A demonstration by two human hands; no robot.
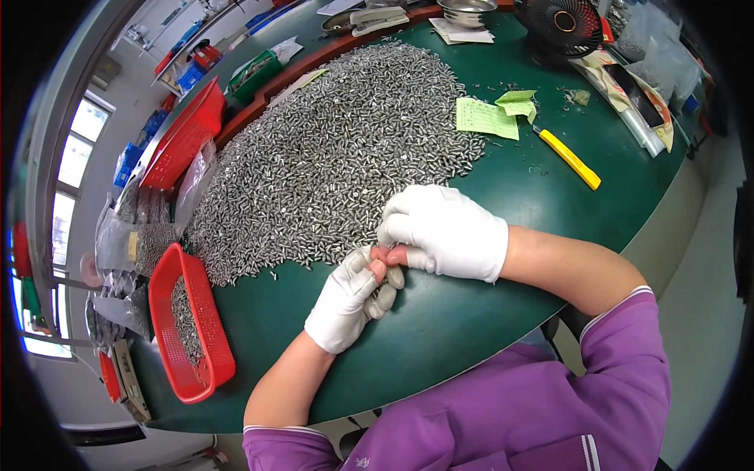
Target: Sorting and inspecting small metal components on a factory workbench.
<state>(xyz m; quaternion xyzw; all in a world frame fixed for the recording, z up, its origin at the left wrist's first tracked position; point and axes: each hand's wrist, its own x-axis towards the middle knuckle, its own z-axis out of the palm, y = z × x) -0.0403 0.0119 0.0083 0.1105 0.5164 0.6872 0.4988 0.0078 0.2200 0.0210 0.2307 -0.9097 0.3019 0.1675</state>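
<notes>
A wide heap of small silver metal parts, like short screws or pins (pixel 330 149), covers the middle of the green table (pixel 440 322). At its near edge my two hands meet, both in white gloves with some fingertips bare. My left hand (pixel 351 294) is closed, palm partly turned up, with its thumb and fingers pinched together. My right hand (pixel 444 235) comes over from the right, its bare fingertips pressed against those of the left. Whatever lies between the fingertips is hidden or too small to make out.
Left of the heap stands a red plastic basket (pixel 223 337) holding more metal parts, near filled clear bags (pixel 149 243). To the right lie green paper slips (pixel 487 118) and a yellow utility knife (pixel 569 159). A black fan (pixel 561 27) and a metal bowl (pixel 466 12) stand at the back.
</notes>
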